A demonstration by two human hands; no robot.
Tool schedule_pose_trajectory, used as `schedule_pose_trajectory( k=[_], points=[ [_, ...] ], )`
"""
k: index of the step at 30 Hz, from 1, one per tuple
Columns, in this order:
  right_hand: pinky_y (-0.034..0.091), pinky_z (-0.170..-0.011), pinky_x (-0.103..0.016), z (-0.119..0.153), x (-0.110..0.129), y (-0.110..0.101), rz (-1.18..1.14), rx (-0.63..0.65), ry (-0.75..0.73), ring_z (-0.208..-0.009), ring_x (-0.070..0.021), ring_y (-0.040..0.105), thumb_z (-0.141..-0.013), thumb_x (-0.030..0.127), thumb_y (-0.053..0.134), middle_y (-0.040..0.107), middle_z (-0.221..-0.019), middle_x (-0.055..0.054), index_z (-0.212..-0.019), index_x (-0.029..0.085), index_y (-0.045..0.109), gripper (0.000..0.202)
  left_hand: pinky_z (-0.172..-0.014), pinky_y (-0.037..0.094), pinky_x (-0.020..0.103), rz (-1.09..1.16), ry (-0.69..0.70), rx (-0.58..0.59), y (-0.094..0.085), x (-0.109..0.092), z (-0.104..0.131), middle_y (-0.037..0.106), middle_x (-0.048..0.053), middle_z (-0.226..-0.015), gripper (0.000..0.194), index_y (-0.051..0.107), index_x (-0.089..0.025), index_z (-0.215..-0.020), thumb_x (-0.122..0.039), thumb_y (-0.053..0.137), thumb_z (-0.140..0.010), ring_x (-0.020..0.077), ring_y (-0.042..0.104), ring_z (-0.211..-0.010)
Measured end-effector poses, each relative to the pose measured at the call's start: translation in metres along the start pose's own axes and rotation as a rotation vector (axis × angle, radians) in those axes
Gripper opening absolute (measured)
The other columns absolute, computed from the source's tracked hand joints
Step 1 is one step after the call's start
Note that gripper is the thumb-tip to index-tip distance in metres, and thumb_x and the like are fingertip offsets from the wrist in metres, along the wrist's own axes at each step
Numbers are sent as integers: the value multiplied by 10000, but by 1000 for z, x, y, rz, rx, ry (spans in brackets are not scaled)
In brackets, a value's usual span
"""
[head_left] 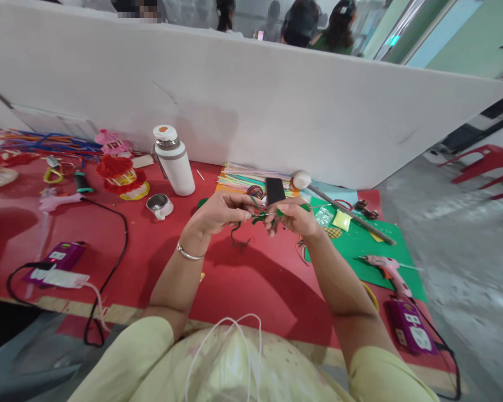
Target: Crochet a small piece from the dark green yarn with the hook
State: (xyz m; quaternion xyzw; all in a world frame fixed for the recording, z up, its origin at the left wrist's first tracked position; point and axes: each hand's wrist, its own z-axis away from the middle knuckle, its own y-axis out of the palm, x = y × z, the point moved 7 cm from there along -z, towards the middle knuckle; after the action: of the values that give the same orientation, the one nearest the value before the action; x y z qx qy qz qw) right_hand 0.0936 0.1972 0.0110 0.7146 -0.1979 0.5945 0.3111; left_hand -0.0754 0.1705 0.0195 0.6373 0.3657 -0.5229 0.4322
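Over the red table, my left hand pinches a small piece of green yarn work between its fingertips. A loose tail of green yarn dangles below it. My right hand is closed around a crochet hook with a green handle. The hook's thin metal shaft points left and meets the yarn at my left fingertips. Partly behind my left wrist lies more green yarn. Just past my hands is a black phone. My fingers hide how the loops sit on the hook.
A white thermos and its metal-lined cup stand to the left. Red and yellow crafts are beyond them. At right are a grey rod, a pink glue gun and a purple power box. A white partition closes the back.
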Motion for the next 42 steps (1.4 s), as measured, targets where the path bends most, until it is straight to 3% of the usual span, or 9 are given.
schedule_pose_trajectory(
  k=[7,12,16,19,21,25,33,38,42],
  points=[
    [609,-550,-266,20,32,13,531,-79,-175,-603,-182,761,-1045,515,558,778,-745,-87,-886,134,787,472,-528,419,233,-138,75,-111,-1,-8,4,723,44,-752,242,856,-149,-939,-208,839,-705,116,574,-626],
    [573,-673,-295,30,45,39,1037,-129,-419,-712,-170,706,-1100,330,448,740,-805,-77,-893,185,721,372,-615,462,243,-221,174,-209,0,-18,3,714,32,-730,85,799,-147,-753,-184,832,-684,131,605,-687],
    [589,-746,-326,36,36,56,1344,-326,-682,-836,-208,714,-1057,221,530,747,-921,-111,-1076,181,699,176,-514,364,207,3,102,-254,0,-12,0,680,7,-697,289,839,-141,-914,-235,883,-644,88,540,-591],
    [627,-781,-352,39,24,59,1438,-441,-789,-926,-242,745,-1042,208,564,760,-1000,-139,-1217,176,667,206,-457,304,198,167,-19,-230,4,-4,-2,655,-7,-657,420,852,-139,-1006,-251,914,-606,63,493,-517],
    [648,-817,-367,39,20,57,1431,-426,-812,-966,-250,762,-1046,227,574,766,-1053,-143,-1276,192,653,246,-466,337,194,240,-82,-181,6,-2,-2,654,-7,-644,418,857,-138,-972,-236,927,-572,66,512,-517],
    [669,-866,-375,40,24,50,1369,-253,-855,-998,-245,782,-1055,298,598,776,-1115,-140,-1321,217,648,282,-462,347,200,281,-157,-65,4,2,-1,649,-12,-630,412,865,-138,-955,-207,914,-552,69,514,-507],
    [662,-803,-327,48,57,47,1378,4,-727,-975,-214,779,-1057,224,566,785,-1101,-142,-1268,178,713,261,-463,280,214,113,-121,-94,-2,7,-4,679,29,-622,332,874,-125,-904,-203,858,-582,77,498,-506],
    [646,-820,-314,49,68,35,996,78,-471,-955,-194,774,-1081,271,541,802,-1062,-124,-1160,184,785,271,-468,285,222,93,-137,-44,6,10,-5,686,35,-616,296,875,-132,-849,-198,851,-562,80,487,-502],
    [685,-767,-337,40,41,15,411,42,-227,-863,-208,813,-1063,388,589,823,-997,-106,-1060,176,804,302,-454,298,214,111,-158,-27,9,13,-5,678,26,-592,312,877,-132,-852,-196,851,-547,74,480,-481]
  ],
)
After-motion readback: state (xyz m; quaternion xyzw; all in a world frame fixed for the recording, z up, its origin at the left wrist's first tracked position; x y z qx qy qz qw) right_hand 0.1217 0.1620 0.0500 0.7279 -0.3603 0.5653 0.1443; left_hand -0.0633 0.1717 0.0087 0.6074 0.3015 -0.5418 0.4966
